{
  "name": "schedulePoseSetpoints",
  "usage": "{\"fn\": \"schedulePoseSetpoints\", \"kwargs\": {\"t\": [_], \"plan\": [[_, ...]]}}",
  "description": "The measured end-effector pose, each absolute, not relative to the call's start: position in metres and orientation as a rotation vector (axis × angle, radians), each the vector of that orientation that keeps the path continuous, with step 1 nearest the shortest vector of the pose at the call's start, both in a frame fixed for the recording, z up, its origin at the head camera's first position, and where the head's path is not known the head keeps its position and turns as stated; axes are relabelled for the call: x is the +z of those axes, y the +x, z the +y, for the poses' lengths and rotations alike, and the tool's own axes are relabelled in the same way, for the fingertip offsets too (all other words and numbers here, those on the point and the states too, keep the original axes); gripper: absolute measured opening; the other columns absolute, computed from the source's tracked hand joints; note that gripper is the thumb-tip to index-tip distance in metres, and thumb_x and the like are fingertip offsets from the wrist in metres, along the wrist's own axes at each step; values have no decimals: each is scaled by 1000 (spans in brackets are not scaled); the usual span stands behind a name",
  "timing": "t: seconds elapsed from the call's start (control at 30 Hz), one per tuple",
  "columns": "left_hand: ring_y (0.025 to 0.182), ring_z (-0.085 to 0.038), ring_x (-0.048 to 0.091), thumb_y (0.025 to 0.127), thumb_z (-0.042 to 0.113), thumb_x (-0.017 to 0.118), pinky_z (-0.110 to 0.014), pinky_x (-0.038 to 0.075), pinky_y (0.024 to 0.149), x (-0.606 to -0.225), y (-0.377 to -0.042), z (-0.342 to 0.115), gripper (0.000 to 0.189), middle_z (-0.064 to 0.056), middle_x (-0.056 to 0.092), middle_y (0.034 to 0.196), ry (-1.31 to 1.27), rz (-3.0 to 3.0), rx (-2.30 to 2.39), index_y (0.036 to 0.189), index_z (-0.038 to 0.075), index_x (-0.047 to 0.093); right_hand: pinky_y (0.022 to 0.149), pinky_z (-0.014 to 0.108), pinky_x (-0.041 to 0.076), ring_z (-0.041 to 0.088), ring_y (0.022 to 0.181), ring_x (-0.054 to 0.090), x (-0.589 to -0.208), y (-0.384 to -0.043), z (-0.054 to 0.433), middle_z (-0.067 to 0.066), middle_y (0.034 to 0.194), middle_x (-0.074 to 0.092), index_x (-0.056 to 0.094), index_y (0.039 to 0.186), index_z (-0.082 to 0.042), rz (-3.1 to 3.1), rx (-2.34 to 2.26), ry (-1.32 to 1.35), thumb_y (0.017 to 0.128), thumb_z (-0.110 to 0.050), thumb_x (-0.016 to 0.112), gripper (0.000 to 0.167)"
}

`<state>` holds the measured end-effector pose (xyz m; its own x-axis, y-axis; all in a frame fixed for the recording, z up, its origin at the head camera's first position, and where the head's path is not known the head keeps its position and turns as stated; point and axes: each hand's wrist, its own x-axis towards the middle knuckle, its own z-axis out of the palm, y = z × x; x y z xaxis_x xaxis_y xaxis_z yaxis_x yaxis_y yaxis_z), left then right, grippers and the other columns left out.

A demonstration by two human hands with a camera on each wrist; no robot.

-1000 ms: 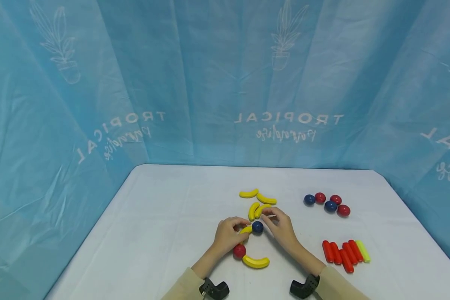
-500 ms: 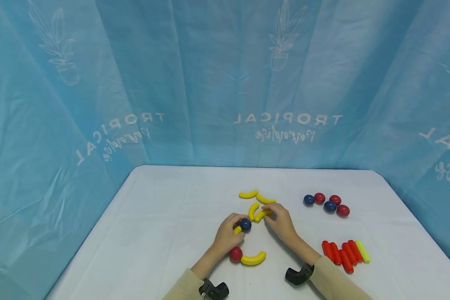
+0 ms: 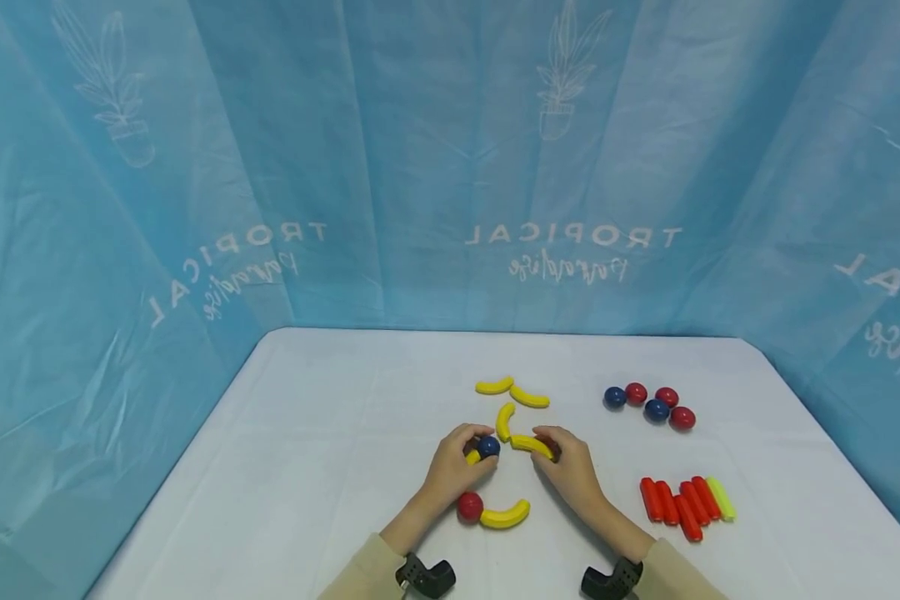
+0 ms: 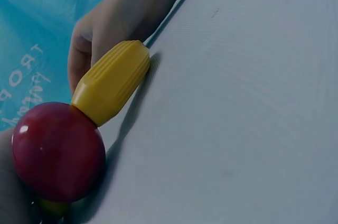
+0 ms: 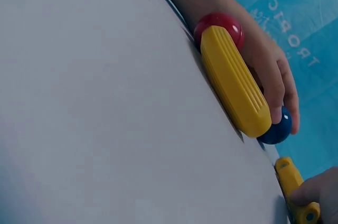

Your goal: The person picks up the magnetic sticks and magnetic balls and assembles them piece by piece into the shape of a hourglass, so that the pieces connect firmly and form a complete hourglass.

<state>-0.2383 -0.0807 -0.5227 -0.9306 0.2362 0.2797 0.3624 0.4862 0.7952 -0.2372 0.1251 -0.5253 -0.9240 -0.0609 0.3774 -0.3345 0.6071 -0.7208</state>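
My left hand [image 3: 452, 467] grips a blue ball [image 3: 488, 447] between thumb and fingers, along with a yellow curved stick [image 3: 472, 457] mostly hidden by the hand. My right hand [image 3: 567, 467] pinches the right end of another yellow curved stick [image 3: 528, 444], whose left end points at the blue ball across a small gap. Below the left hand, a red ball [image 3: 470, 507] joins a third yellow curved stick [image 3: 506, 515] that reaches right. In the right wrist view, the left fingers touch the blue ball [image 5: 279, 127], and the right thumb lies on the ribbed yellow stick [image 5: 288, 174].
Beyond the hands lie more yellow curved sticks [image 3: 504, 422] on the white table [image 3: 330, 417]. Several red and blue balls [image 3: 656, 410] sit at the back right. Nearer, red straight sticks [image 3: 688, 517] lie beside a lime stick [image 3: 721, 498]. A blue curtain [image 3: 420, 167] surrounds the table.
The left hand has taken hold of the blue ball and drawn it left. The right hand has taken a yellow curved stick, brought it nearer and turned it more level.
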Motion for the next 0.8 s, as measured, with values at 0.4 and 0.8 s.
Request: {"fn": "schedulePoseSetpoints", "kwargs": {"t": [0.4,0.8], "plan": [[105,-17,61,82,18,72,-31,51,93,-523,-239,-80,32,-3,65,109,-710,-2634,-1370,113,11,67,72,23,55,18,81,65,-523,-223,115,7,90,71,68,96,-2,-2398,1354,405,73,3,76,25],[107,-17,58,84,18,69,-34,48,95,-521,-236,-79,30,0,68,115,-746,-2654,-1280,114,13,67,68,21,53,13,76,63,-526,-225,115,8,89,71,68,96,-2,-2380,1440,515,77,0,75,21]]}}
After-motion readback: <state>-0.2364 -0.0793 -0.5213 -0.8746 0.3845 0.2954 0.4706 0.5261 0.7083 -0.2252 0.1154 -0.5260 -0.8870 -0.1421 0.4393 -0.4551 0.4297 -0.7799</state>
